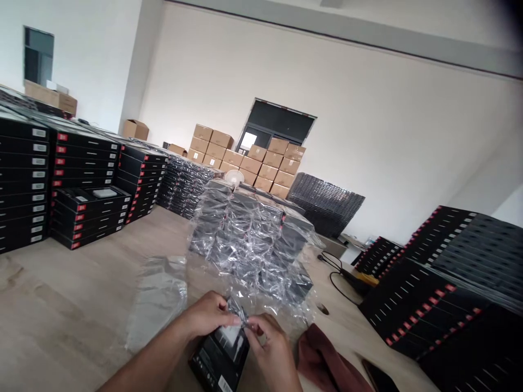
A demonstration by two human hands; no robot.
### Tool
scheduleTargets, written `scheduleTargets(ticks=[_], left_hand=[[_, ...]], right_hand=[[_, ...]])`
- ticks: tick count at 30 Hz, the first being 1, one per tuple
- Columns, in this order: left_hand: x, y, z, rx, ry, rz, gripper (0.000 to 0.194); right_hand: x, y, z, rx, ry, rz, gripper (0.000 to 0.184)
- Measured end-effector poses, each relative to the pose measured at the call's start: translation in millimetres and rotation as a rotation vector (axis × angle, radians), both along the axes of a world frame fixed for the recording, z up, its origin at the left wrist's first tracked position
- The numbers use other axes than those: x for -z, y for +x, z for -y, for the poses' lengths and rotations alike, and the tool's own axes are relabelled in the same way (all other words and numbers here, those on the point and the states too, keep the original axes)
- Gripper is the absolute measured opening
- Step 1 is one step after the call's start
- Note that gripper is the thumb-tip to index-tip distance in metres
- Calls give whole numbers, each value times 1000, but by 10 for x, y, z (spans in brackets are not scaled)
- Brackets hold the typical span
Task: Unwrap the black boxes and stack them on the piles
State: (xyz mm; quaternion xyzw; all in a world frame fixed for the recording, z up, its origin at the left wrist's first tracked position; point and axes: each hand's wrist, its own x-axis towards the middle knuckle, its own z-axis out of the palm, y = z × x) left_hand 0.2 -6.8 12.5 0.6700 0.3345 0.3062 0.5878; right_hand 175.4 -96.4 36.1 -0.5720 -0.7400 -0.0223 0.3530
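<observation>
A flat black box with printing and a white label lies on the table at the bottom centre, in front of me. Clear plastic film gathers at its far end. My left hand pinches this plastic bag from the left, thumb and fingers together. From the right, my right hand grips the film too, its fingertips almost meeting the left ones. Just beyond my hands stands a pile of film-wrapped black boxes. A stack of flat clear bags rests left of my left forearm.
Tall stacks of black boxes stand at the left and the right. A dark red cloth and a phone lie to my right. Behind are a black cable, brown cartons and a bubble-wrap roll.
</observation>
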Motion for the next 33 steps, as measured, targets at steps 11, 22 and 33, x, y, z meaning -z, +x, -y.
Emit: scheduleTargets(ticks=[11, 22, 33], left_hand=[[-26, -8, 15, 76, -48, 6, 30], [-76, -183, -2, 289, -423, 191, 66], [-123, -137, 70, 427, -367, 156, 54]], right_hand=[[-337, 808, 239, 761, 574, -384, 42], [160, 438, -75, 215, -6, -137, 20], [266, 266, -103, 269, -16, -321, 18]])
